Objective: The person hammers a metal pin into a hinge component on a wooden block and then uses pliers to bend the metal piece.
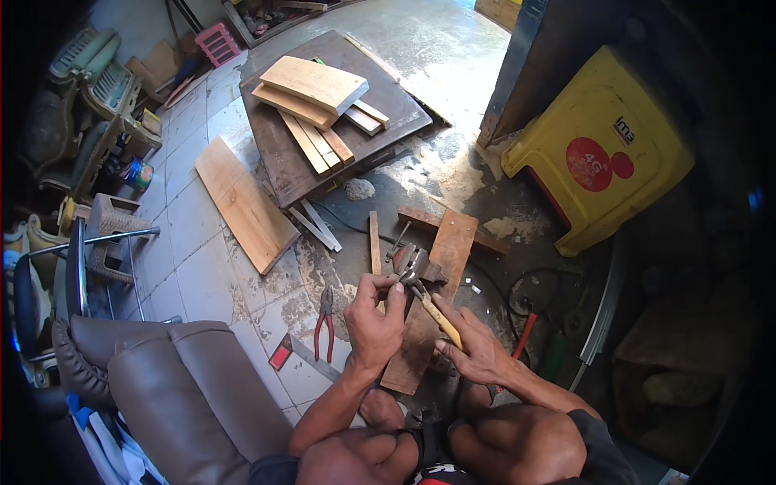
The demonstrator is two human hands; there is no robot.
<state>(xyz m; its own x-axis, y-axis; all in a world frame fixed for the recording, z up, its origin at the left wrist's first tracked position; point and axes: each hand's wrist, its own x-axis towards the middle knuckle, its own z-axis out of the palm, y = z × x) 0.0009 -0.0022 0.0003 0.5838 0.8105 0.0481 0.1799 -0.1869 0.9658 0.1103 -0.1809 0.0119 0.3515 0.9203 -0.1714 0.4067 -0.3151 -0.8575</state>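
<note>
hammering looks the step in hand: the right hand [475,346] grips a yellow-handled hammer [443,321] by the vise [428,271] just ahead; the left hand [375,323] is pinched narrow there, on what i can't tell. another tap would call for careful aim.

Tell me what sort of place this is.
Likely a makeshift home woodworking area: pale sawn wooden boards stacked on a dark brown rectangular table, a grey metal vise, and red-handled metal pliers lying on the floor.
</note>
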